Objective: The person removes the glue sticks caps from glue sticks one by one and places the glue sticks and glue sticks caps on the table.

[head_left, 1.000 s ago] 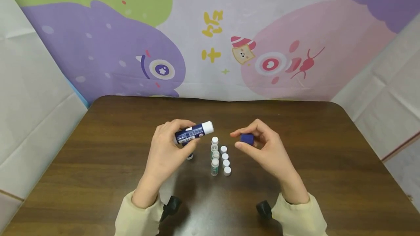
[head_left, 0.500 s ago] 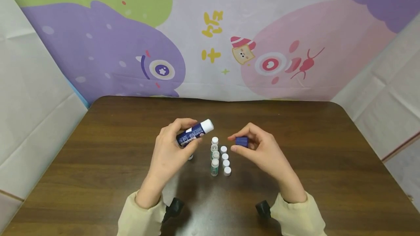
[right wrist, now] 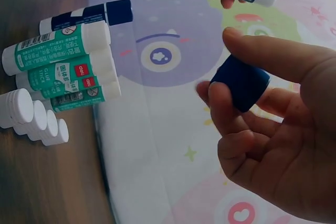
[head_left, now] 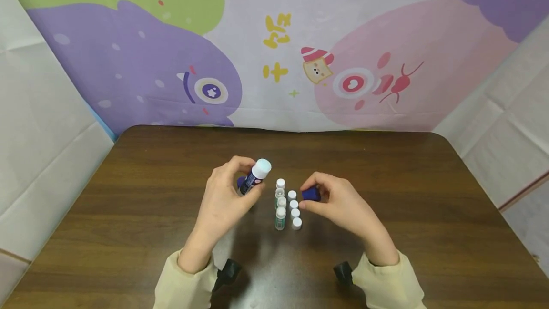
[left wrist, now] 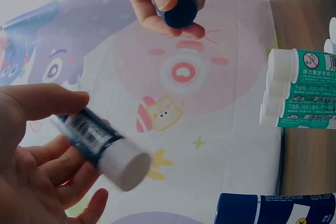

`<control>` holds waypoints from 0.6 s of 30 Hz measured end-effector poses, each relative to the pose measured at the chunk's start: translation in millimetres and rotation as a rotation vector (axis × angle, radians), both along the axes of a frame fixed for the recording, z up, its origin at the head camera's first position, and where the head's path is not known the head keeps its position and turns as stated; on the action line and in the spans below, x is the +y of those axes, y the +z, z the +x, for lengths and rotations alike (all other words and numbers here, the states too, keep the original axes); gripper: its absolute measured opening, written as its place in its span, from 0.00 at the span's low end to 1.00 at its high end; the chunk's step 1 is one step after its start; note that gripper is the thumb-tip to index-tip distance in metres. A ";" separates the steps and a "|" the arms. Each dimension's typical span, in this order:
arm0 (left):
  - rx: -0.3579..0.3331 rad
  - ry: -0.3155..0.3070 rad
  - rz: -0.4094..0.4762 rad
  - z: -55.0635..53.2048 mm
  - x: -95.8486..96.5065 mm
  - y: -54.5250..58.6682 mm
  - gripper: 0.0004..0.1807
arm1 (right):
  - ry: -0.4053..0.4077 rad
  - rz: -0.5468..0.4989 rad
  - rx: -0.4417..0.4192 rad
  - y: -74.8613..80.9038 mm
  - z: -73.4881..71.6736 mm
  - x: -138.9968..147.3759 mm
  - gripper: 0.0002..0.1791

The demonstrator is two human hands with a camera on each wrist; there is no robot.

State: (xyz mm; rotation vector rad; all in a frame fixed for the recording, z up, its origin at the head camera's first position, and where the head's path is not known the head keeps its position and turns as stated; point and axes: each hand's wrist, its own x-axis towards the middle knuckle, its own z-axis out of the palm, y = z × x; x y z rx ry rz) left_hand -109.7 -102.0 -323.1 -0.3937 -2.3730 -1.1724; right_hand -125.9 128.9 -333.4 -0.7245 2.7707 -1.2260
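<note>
My left hand (head_left: 225, 197) grips a dark blue glue stick (head_left: 252, 179), its white end tilted up and toward the right. My right hand (head_left: 345, 204) pinches a dark blue cap (head_left: 310, 193) between thumb and fingers, apart from the stick. On the table between the hands stand several green-labelled glue sticks (right wrist: 50, 48) in a row, upright and without lids. White caps (head_left: 295, 213) form a second row just to their right. Another blue glue stick (right wrist: 86, 15), with its blue cap on, stands mostly behind my left hand in the head view.
All this stands on a dark brown wooden table (head_left: 171, 156). A cartoon-printed cloth (head_left: 283, 108) hangs along its far edge, and pale panels (head_left: 47, 156) rise at both sides. Black wrist-camera mounts (head_left: 227, 273) jut inward from the cuffs.
My left hand has tipped the glue stick more upright, its white end shifting left. The right hand has moved left and slightly down with the blue cap, nearer the white caps.
</note>
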 end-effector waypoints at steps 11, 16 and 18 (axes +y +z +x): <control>-0.074 -0.067 -0.119 6.3 0.0 -14.5 0.17 | 0.014 0.073 -0.001 -2.4 -1.6 -0.6 0.17; -0.123 -0.083 -0.162 12.2 2.3 -30.5 0.17 | 0.010 0.083 -0.019 -7.0 1.2 -2.3 0.18; -0.135 -0.090 -0.178 14.4 3.4 -36.5 0.17 | 0.036 0.099 -0.014 -11.3 3.4 -3.5 0.17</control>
